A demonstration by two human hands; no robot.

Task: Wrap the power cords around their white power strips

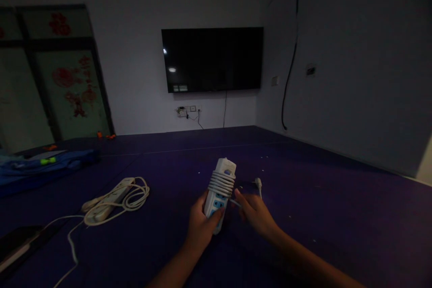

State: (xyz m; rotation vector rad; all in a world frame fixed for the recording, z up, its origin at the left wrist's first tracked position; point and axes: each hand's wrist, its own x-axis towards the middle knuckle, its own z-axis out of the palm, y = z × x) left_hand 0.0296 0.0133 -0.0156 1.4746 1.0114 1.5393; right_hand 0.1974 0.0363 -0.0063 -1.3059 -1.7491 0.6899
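A white power strip (218,202) with blue sockets is tilted upright in front of me, its lower part gripped by my left hand (201,219). Several turns of its pale cord (222,183) are wound around the upper half. My right hand (254,210) is just right of the strip, its fingers closed on the cord where it leaves the coil. Beyond that hand, the white plug (258,183) at the cord's end shows above my fingers. The underside of the strip is hidden.
A second white power strip (113,199) with a loosely looped cord lies at left on the purple floor (303,216). A dark object (20,240) lies at lower left, blue cloth (67,162) behind. A television (214,59) hangs on the far wall; a black cable (290,72) runs down the right wall.
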